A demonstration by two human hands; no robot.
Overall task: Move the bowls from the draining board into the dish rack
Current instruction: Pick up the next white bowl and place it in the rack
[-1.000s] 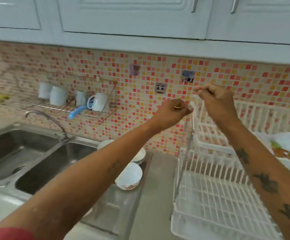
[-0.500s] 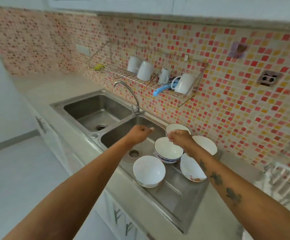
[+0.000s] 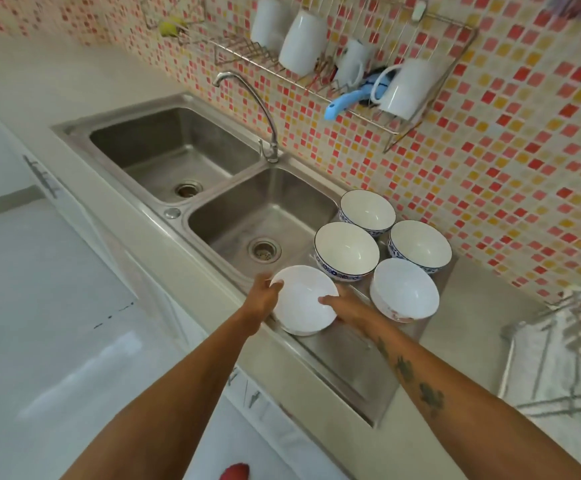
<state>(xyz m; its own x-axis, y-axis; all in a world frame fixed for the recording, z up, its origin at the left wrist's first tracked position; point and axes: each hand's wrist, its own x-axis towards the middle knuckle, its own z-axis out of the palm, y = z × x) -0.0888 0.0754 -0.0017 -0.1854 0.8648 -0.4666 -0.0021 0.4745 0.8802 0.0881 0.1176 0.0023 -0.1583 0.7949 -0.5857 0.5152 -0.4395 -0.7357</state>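
Hands clasp the nearest bowl on the draining board: left hand on its left rim, right hand on the right side. Lift straight up, clear of neighbouring bowls, then carry right to the dish rack.

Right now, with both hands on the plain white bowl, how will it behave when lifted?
The bowl looks glazed and rigid, so it is probably fragile and perhaps slippery. The left hand and right hand grip opposite rims, so it should stay level.

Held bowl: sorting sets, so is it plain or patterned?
Plain white bowl, no pattern visible; head view.
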